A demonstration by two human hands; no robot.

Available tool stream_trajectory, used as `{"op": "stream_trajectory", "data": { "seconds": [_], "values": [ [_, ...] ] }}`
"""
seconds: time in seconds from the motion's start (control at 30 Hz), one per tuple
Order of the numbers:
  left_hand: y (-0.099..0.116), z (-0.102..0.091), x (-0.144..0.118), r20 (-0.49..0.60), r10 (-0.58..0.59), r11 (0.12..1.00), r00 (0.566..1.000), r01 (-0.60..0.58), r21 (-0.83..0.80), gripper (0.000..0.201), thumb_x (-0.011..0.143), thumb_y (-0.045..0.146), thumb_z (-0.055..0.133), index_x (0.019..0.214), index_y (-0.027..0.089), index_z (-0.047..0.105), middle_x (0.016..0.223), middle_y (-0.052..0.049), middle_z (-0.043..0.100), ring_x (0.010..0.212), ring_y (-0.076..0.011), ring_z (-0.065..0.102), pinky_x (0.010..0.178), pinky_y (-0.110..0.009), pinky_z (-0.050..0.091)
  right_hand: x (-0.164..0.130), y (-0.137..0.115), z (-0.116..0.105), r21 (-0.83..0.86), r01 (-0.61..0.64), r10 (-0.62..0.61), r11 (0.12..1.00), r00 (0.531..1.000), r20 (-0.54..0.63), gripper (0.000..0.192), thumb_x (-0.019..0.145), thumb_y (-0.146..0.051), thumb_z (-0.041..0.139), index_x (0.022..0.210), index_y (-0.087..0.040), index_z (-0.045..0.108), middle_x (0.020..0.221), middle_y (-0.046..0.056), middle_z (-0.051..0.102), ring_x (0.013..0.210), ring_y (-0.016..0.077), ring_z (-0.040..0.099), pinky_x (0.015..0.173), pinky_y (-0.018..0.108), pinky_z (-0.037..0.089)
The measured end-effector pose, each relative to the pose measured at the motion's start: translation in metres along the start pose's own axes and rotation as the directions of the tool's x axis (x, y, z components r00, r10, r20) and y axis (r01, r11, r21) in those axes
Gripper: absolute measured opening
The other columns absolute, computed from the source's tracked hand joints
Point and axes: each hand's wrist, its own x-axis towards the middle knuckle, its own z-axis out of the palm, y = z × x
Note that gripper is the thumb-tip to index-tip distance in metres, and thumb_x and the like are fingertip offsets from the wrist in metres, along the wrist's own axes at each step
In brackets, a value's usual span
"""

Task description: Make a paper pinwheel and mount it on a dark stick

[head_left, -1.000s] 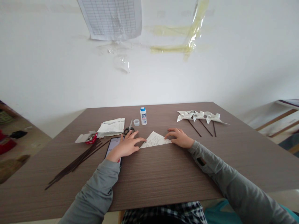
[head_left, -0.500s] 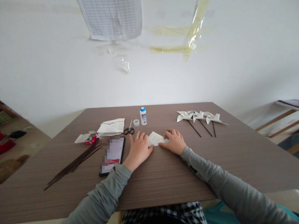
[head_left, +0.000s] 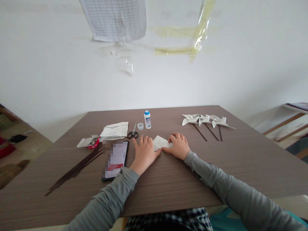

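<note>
Paper, a small white sheet printed with fine rows of dark text (head_left: 160,142), lies flat on the brown wood-grain desk (head_left: 168,179) in front of me, near the middle, between my two hands. Only a narrow part of it shows: a pale strip with a pointed upper corner, the rest covered by my fingers. My left hand (head_left: 143,151) lies palm down with the fingers spread and flat, its thumb side pressing the sheet's left edge. My right hand (head_left: 177,146) rests on the right edge, fingers curled loosely and close together, tips on the paper. Neither hand pinches or lifts anything; both just press down. Grey sleeves cover both my forearms.

Just beside my left hand lies a black smartphone with a lit screen (head_left: 115,156). Beyond it, a pair of black-handled scissors (head_left: 133,132) sits near a loose stack of white printed papers (head_left: 115,130). A small white glue bottle with a blue cap (head_left: 147,119) stands upright farther back, with a clear round lid (head_left: 140,126) just beside it. To the left, a bundle of thin dark sticks (head_left: 77,167) fans across the desk near a small red-and-white packet (head_left: 89,141). Well apart on the right lie white folded paper pinwheels on dark sticks (head_left: 204,121).
</note>
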Motion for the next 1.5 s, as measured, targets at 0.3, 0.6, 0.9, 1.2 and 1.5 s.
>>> {"op": "stream_trajectory", "data": {
  "seconds": [0.3, 0.6, 0.9, 1.2, 1.5],
  "values": [
    [-0.007, -0.003, 0.002, 0.025, 0.026, 1.000, 0.999, -0.026, 0.005, 0.050, 0.115, 0.043, 0.078, 0.160, 0.023, 0.076, 0.186, -0.026, 0.068, 0.183, -0.0537, 0.050, 0.149, -0.091, 0.033, 0.001, 0.006, -0.004, 0.011, 0.001, -0.001, 1.000, 1.000, 0.019, 0.038, 0.103, -0.047, 0.097, 0.135, -0.030, 0.085, 0.175, 0.014, 0.067, 0.174, 0.0429, 0.054, 0.146, 0.060, 0.040],
    [-0.011, -0.009, 0.000, 0.083, 0.023, 0.999, 0.996, -0.020, -0.044, 0.041, 0.115, 0.030, 0.077, 0.156, 0.028, 0.078, 0.189, -0.022, 0.066, 0.187, -0.0515, 0.046, 0.148, -0.093, 0.033, 0.008, 0.023, -0.009, 0.056, 0.024, -0.027, 0.998, 0.998, 0.061, 0.040, 0.102, -0.040, 0.095, 0.141, -0.033, 0.089, 0.179, 0.012, 0.067, 0.173, 0.0445, 0.054, 0.143, 0.063, 0.045],
    [-0.028, -0.012, 0.002, 0.111, 0.033, 0.995, 0.993, -0.023, -0.093, 0.035, 0.113, 0.027, 0.077, 0.147, 0.032, 0.083, 0.187, -0.017, 0.068, 0.187, -0.0521, 0.046, 0.147, -0.096, 0.032, 0.015, 0.040, -0.018, 0.072, 0.075, -0.082, 0.995, 0.991, 0.110, 0.046, 0.102, -0.028, 0.090, 0.148, -0.035, 0.093, 0.183, 0.009, 0.069, 0.173, 0.0412, 0.060, 0.145, 0.057, 0.046],
    [-0.046, -0.009, 0.010, 0.198, 0.046, 0.995, 0.979, -0.028, -0.091, 0.046, 0.114, 0.028, 0.075, 0.159, 0.035, 0.081, 0.200, -0.013, 0.056, 0.193, -0.0545, 0.034, 0.150, -0.096, 0.023, 0.026, 0.065, -0.018, 0.106, 0.202, -0.213, 0.974, 0.972, 0.105, 0.049, 0.096, -0.020, 0.088, 0.142, -0.034, 0.098, 0.181, 0.011, 0.074, 0.172, 0.0431, 0.065, 0.150, 0.060, 0.042],
    [-0.065, -0.013, 0.017, 0.270, 0.096, 0.992, 0.958, -0.069, -0.107, 0.060, 0.112, 0.027, 0.077, 0.168, 0.046, 0.081, 0.205, -0.005, 0.050, 0.195, -0.0524, 0.031, 0.151, -0.093, 0.024, 0.038, 0.089, -0.015, 0.173, 0.296, -0.320, 0.939, 0.938, 0.132, 0.049, 0.092, -0.015, 0.087, 0.134, -0.034, 0.102, 0.182, 0.014, 0.074, 0.173, 0.0487, 0.065, 0.151, 0.071, 0.040]
  ]
}}
